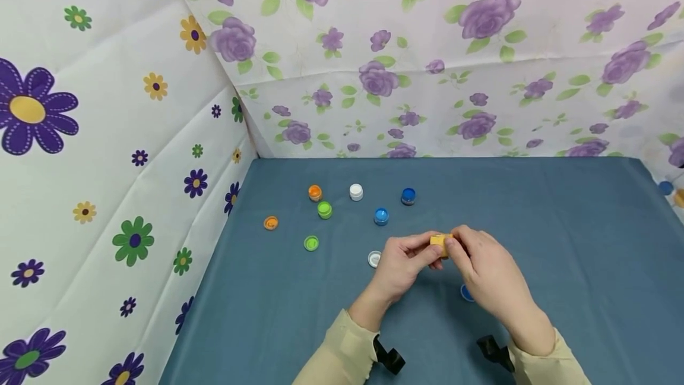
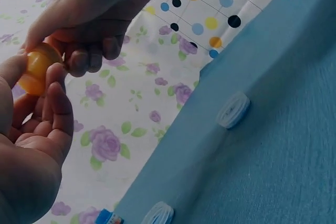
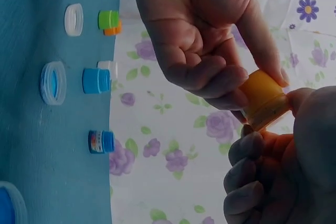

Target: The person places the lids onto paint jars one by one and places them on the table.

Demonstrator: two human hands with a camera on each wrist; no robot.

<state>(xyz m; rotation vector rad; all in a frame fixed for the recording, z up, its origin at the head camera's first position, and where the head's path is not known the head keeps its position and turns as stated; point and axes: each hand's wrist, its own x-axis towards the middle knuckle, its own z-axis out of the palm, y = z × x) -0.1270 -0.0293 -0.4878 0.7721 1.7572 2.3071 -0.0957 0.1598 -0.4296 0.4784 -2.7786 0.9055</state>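
A small yellow paint pot (image 1: 439,243) is held between both hands above the blue cloth. My left hand (image 1: 401,263) pinches it from the left with thumb and fingers. The thumb and fingers of my right hand (image 1: 488,269) grip its other end, at the rim in the right wrist view. There the yellow pot (image 3: 261,94) is tilted, and whether its lid is loose cannot be told. A dark blue lid (image 1: 466,293) lies on the cloth, partly behind the right hand. Beside the left hand lies a white lid (image 1: 374,259).
Open pots stand farther back: orange (image 1: 315,193), green (image 1: 324,211), white (image 1: 355,192), light blue (image 1: 381,217) and dark blue (image 1: 408,196). An orange lid (image 1: 271,223) and a green lid (image 1: 311,243) lie left. Another lid (image 3: 53,83) shows in the right wrist view.
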